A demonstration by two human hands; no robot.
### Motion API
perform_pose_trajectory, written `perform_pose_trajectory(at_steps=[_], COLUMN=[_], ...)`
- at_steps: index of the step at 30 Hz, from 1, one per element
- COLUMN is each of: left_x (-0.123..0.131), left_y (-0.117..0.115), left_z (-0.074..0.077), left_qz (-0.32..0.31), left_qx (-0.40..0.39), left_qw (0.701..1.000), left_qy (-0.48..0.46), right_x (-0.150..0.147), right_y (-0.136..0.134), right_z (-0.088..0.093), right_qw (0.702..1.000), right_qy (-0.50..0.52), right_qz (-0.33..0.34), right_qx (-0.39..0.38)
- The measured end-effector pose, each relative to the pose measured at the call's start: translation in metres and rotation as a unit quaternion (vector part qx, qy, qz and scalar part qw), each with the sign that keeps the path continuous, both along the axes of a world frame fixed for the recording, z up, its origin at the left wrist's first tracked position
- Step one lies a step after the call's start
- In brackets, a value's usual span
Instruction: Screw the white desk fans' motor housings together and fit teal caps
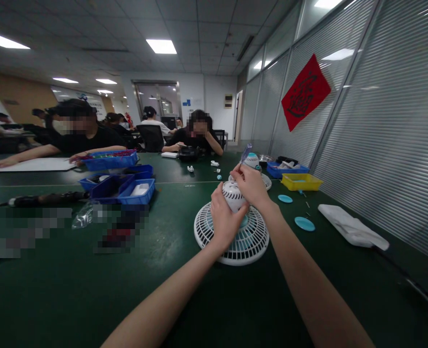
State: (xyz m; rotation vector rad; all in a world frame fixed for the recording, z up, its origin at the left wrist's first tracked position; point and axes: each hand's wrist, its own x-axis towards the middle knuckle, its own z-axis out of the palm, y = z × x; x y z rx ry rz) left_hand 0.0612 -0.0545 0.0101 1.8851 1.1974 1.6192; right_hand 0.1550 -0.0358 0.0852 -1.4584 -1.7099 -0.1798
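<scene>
A small white fan (pixel 233 195) lies on the green table with its round grille (pixel 231 251) facing down and its motor housing upward. Light blue blades show through the bars. My left hand (pixel 223 215) is closed around the side of the housing. Over its top, the fingers of my right hand (pixel 252 183) are pinched on a screwdriver with a clear purplish handle (pixel 247 152). Its tip is hidden by my fingers. Just behind stands a second white and blue fan (pixel 252 160), partly covered by my right hand.
Light blue discs (pixel 304 224) and small screws lie to the right, near a yellow tray (pixel 301 182) and a blue tray (pixel 288 170). A white wrapped object (pixel 351 226) rests by the glass wall. Blue bins (pixel 137 191) and a plastic bag (pixel 86 216) are left. People sit across the table.
</scene>
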Motion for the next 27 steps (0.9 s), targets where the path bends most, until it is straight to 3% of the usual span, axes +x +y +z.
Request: perform_pose_trajectory(at_steps=[5, 19, 23, 27], left_x=[-0.001, -0.002, -0.002, -0.002], left_y=[0.001, 0.002, 0.002, 0.002], left_z=[0.000, 0.001, 0.001, 0.001], left_qz=[-0.009, -0.016, -0.016, -0.016], left_qx=[-0.003, -0.008, -0.007, -0.007], left_qw=[1.000, 1.000, 1.000, 1.000], left_qy=[0.001, -0.002, -0.003, -0.002], right_x=[0.001, 0.002, 0.001, 0.002], right_y=[0.002, 0.003, 0.005, 0.010], right_z=[-0.003, -0.003, -0.005, -0.008], right_qw=[0.998, 0.993, 0.984, 0.976], right_qy=[0.062, 0.115, 0.171, 0.215], right_qz=[-0.005, 0.013, 0.034, 0.015], right_qx=[0.011, 0.025, 0.036, 0.031])
